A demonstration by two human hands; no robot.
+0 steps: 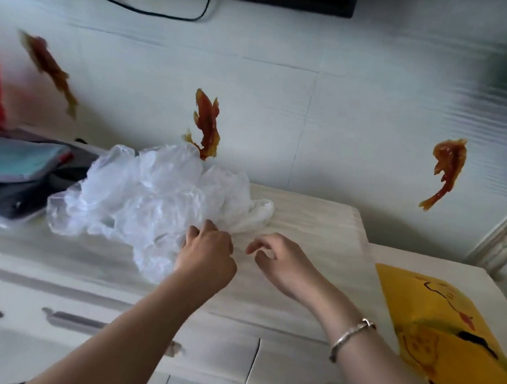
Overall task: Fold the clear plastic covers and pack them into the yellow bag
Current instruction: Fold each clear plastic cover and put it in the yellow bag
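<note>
1. The clear plastic covers point(153, 194) lie in one crumpled, unfolded heap on the pale wood-grain surface point(312, 216), towards its back edge and left of centre.
2. The left hand point(207, 254) rests at the heap's near right edge, fingers curled into the plastic and pinching it.
3. The right hand point(279, 261) hovers just beside the left, close to the heap's edge; its fingers are loosely curled, and whether they pinch any plastic cannot be told. A silver bracelet point(351, 336) circles that wrist.
4. The yellow bag point(449, 331) lies flat on the right, well apart from the heap.
5. Fish stickers point(207, 124) dot the white wall behind, and dark packets point(16, 166) sit at the left.
</note>
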